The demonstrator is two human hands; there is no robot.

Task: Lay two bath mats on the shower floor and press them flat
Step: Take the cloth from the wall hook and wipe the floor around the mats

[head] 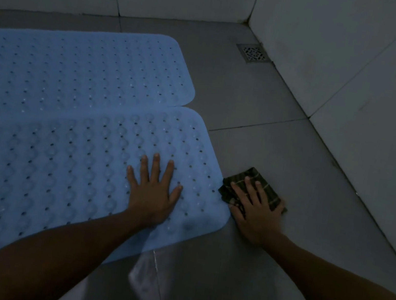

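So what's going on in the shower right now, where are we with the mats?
Both pale blue perforated rubber bath mats are down on the grey tiled floor; the near mat overlaps the far mat. The left hand presses flat on the near mat's right end. The right hand rests with spread fingers on a folded dark checked cloth beside that mat's edge. The square metal drain in the corner is uncovered.

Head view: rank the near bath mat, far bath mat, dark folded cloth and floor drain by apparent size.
1. Near bath mat and far bath mat: similar, both cut off by the frame, so unranked.
2. Dark folded cloth, partly under the right hand.
3. Floor drain, though farthest away.
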